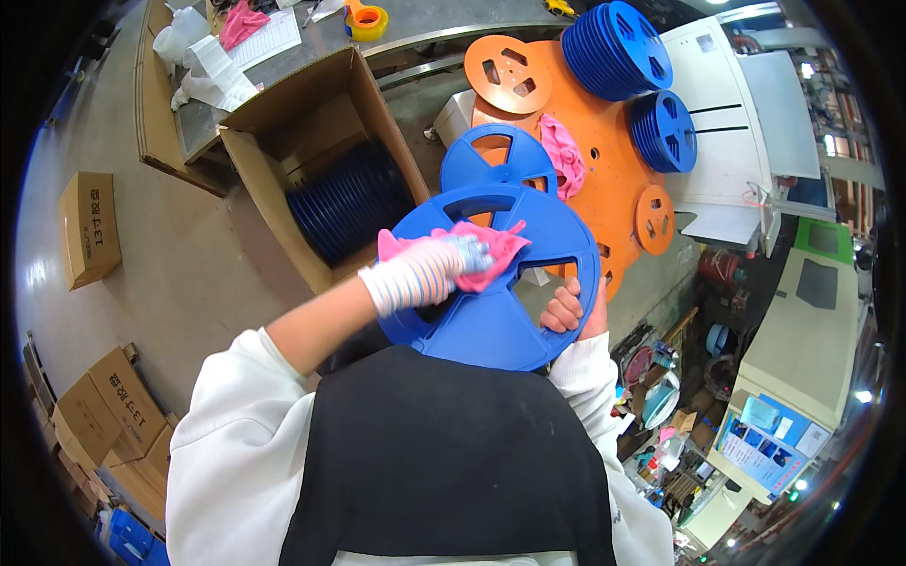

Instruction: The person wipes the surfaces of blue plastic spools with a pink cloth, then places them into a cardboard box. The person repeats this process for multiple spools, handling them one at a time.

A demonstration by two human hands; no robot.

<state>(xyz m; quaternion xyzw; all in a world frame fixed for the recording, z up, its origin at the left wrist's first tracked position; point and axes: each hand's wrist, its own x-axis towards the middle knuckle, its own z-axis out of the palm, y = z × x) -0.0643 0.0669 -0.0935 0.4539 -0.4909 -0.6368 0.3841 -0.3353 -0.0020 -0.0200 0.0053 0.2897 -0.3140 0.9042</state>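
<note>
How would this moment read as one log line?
left hand: gloved, holding pink cloth against blue reel | right hand: bare, gripping same reel

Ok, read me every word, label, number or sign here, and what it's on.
Left carton: dark printing, which I won't copy out.
Lower-left carton: similar printing, likewise not copied.
Blue poster at right: too small to read.
White sheet at top: too small to read.

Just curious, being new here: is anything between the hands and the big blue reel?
A striped glove and pink cloth separate the left hand from the blue reel; nothing visible separates the right hand from its rim.
</note>
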